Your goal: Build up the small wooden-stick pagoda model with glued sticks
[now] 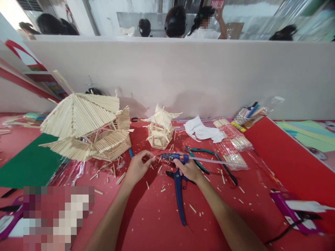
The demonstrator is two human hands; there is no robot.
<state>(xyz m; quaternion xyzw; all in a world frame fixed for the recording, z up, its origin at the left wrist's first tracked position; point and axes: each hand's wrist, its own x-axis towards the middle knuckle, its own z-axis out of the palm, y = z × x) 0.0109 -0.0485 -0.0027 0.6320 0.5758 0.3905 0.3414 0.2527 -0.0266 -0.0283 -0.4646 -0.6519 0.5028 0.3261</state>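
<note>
My right hand (188,169) is closed around a blue hot glue gun (170,157), whose nozzle points left. A long translucent glue stick (209,160) sticks out of its back end. At the nozzle tip, my left hand (140,166) is closed in a pinch; whatever lies between the fingertips is too small to make out. Just beyond the hands stands a small pavilion model (160,130) of wooden sticks. A larger stick pavilion model (86,122) with a wide slatted roof is to the left. Below the glue gun lies a blue-handled cutting tool (178,198).
Green-handled pliers (202,161) lie right of the hands. Behind them are packs of wooden sticks (232,143) and crumpled white tissue (201,129). Stick offcuts litter the red table (157,223). A pale partition (167,73) closes the back; people sit beyond it.
</note>
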